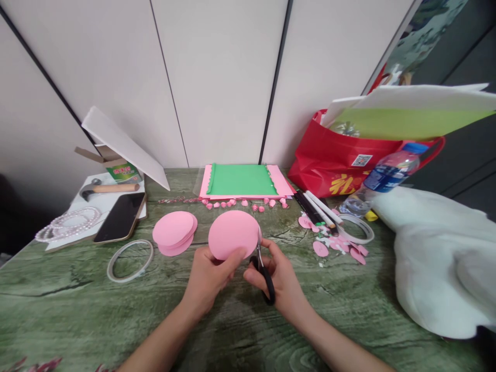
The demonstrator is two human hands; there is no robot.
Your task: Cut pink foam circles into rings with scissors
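My left hand (211, 274) pinches a pink paper circle (233, 233) by its lower edge, thumb on top. In my right hand (281, 274) is a pair of black-handled scissors (267, 284). Their blades point away from me and lie at the circle's right edge; I cannot tell whether they touch the paper. Left of the held circle, a small stack of pink paper circles (173, 229) rests on the green wood-patterned table (163, 315). Pink paper scraps (321, 249) lie to the right of my right hand.
Behind are green and pink sheets (242, 179) and small pink paper rolls (232, 202). To the left are a tape roll (129, 261), phone (120, 218), hammer (112, 188) and beads (72, 223). Rightward stand pens (320, 206), another tape roll (370, 232), a bottle (391, 170), a red bag (310, 155) and a white plush-like object (430, 268).
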